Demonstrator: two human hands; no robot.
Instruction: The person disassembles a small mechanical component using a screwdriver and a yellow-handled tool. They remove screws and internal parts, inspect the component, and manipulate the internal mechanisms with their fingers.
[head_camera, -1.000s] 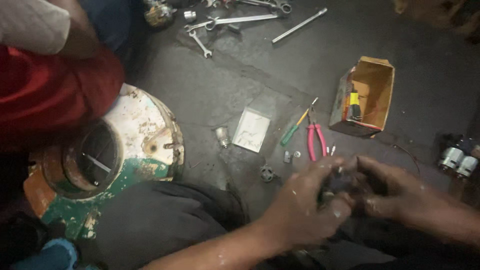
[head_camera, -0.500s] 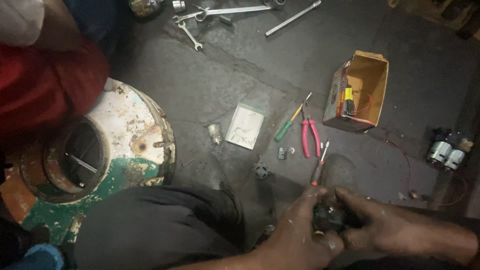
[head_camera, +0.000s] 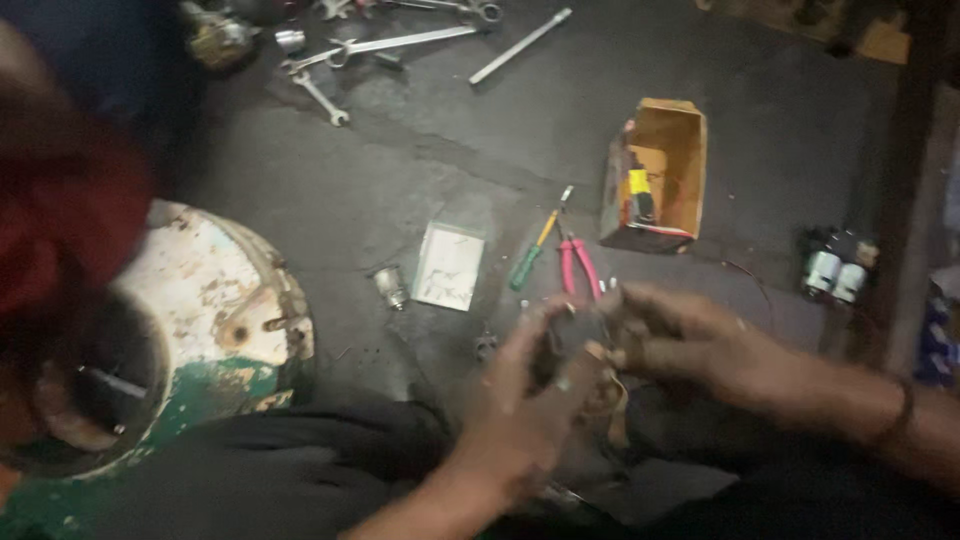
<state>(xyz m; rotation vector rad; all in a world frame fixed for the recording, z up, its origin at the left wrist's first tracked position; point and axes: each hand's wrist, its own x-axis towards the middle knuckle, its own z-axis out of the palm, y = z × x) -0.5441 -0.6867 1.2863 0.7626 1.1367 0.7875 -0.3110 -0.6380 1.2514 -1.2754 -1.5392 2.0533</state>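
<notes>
Two hands low in the middle of the frame, close together: left hand (head_camera: 525, 400) curled round a small dark part (head_camera: 549, 358), right hand (head_camera: 690, 345) pressing on that same part from the right side. Too blurry to tell what sort of part, or how tight the grip. Just above the hands, on the dark floor (head_camera: 400, 170), one green-handled screwdriver (head_camera: 532, 255) and one pair of pink-handled pliers (head_camera: 578, 268), lying side by side. Left of those, one small pale flat packet (head_camera: 449, 266), and beside it one little shiny metal cap (head_camera: 390, 286). Below the packet, near the left hand, one tiny dark bit (head_camera: 485, 345). In the upper right, one open yellow cardboard box (head_camera: 668, 150) tipped on its side, with small stuff inside. At the right edge, two little round white-topped things (head_camera: 836, 272), touching each other. Along the top, some long silver wrenches (head_camera: 380, 45) and one plain silver rod (head_camera: 520, 46); hard to count the wrenches for sure. At the left, one big round rusty white-and-green metal housing (head_camera: 215, 320) with a hole in it. Blurry red cloth (head_camera: 70, 220) at the far left.
</notes>
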